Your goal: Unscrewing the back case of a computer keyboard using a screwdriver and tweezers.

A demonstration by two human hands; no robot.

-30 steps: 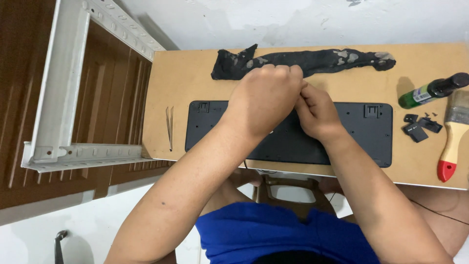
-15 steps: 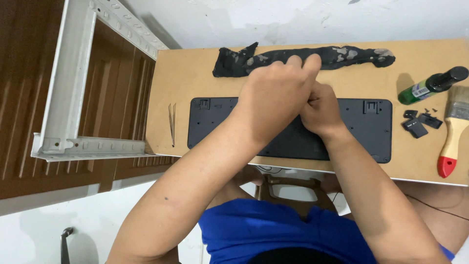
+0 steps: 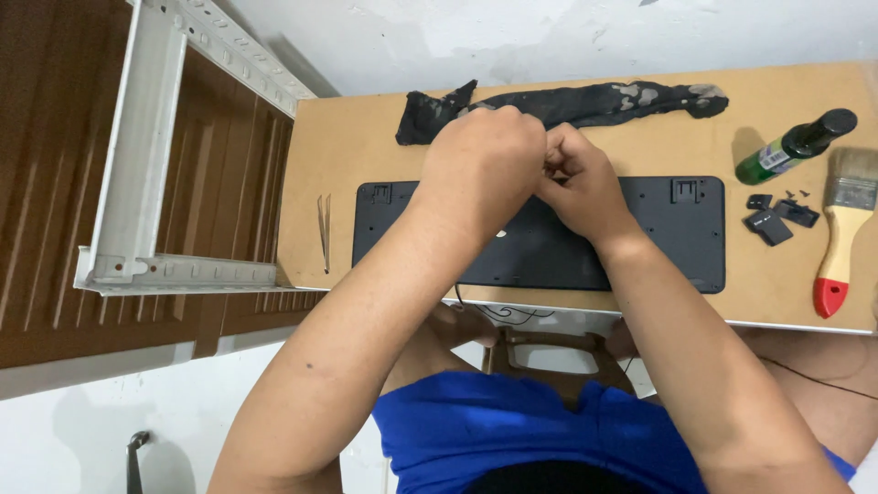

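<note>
Blue shirt nearest the camera, forearms reaching up over the surface (image 3: 366, 137), a bare tan board. Left hand (image 3: 485, 155) and right hand (image 3: 581, 183) meet above the keyboard (image 3: 681, 247), a flat black plastic slab lying back-up along the near edge. Fingers on both hands are curled tight and pressed together; whatever they pinch is hidden, so cannot tell what is held. Judgement: small-part work like this goes best with wrists braced on the keyboard back and hands low, so nothing drops. Thin metal tweezers (image 3: 324, 229) lie left of it. Right of it: small black plastic bits (image 3: 773, 220), a wooden brush (image 3: 841, 229) with red tip, a green bottle (image 3: 791, 146) lying tilted. Farthest, a crumpled dark rag (image 3: 631, 99) by the wall.
</note>
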